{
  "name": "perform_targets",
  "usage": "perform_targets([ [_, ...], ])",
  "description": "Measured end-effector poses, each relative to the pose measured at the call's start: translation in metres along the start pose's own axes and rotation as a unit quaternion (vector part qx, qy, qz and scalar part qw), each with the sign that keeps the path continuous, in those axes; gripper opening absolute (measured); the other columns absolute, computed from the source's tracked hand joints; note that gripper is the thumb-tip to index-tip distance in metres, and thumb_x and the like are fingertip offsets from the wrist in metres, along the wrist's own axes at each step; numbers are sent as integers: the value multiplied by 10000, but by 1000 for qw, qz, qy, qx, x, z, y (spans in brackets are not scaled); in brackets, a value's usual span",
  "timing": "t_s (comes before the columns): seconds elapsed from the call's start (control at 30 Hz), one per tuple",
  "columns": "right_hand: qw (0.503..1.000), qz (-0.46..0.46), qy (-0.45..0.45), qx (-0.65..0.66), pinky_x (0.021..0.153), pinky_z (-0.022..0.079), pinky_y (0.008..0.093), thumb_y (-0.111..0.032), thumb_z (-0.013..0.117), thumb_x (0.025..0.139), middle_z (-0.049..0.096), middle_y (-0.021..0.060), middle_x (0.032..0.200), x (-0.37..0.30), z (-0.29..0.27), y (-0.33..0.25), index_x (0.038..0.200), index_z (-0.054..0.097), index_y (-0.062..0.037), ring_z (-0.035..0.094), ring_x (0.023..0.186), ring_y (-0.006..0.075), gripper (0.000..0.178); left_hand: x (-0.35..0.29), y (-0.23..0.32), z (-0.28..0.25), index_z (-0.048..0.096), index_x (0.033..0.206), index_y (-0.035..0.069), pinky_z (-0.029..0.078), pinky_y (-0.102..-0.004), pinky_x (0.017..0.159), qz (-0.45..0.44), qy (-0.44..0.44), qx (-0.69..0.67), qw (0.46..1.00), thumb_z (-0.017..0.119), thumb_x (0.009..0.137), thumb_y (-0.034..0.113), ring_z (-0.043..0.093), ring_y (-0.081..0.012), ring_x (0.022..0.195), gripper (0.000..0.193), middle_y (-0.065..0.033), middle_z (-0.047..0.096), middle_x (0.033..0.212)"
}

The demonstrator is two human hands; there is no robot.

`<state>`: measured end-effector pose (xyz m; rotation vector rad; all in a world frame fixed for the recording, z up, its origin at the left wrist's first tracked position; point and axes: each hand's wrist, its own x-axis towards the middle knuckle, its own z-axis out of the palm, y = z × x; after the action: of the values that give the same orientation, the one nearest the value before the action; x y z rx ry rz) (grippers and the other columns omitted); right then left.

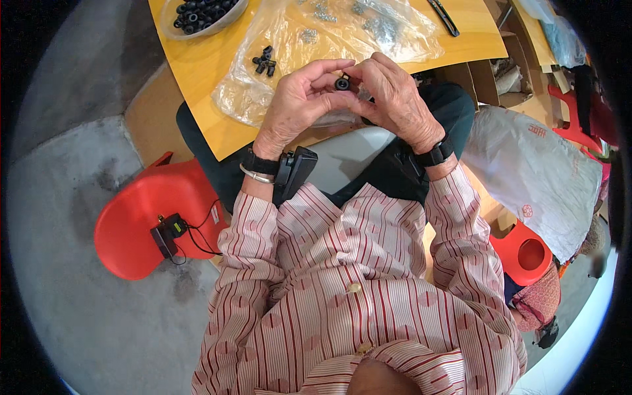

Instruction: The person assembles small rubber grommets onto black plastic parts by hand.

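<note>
Between my two hands is a small black round part with a hole in its end, held above the near edge of the yellow table. My left hand curls round it from the left, thumb and fingers closed on it. From the right, my right hand presses bent fingers and thumb against the same part; its fingertips partly hide it. Under and beyond my hands lies a clear plastic sheet. On it, left of my hands, sits a little pile of black fittings.
A clear bowl of black parts stands at the far left. Small metal pieces lie scattered on the sheet. A black knife-like tool rests far right. Cardboard boxes and a large white sack are at right, a red chair at left.
</note>
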<state>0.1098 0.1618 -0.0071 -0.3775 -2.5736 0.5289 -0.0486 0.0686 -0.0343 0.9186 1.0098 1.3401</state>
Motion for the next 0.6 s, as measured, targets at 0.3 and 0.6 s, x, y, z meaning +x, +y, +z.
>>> perform_targets([
  [0.3,1000,-5,-2,0,641,482,346,-233,701,759,513,109,751,0,-1,2,892,496,-19,529,719,276,325,-1,3,-1,485,1231,-36,479,-227,853,-5,-2,72,997,632,858,79,587,-110,974,417,-91,615,1080],
  [0.6,1000,-17,-6,23,617,479,335,-197,713,736,499,101,748,-1,-1,2,866,508,-15,529,719,266,303,-3,-6,0,565,1139,8,519,-262,809,36,17,58,998,654,814,30,635,-143,937,338,-89,666,1004],
])
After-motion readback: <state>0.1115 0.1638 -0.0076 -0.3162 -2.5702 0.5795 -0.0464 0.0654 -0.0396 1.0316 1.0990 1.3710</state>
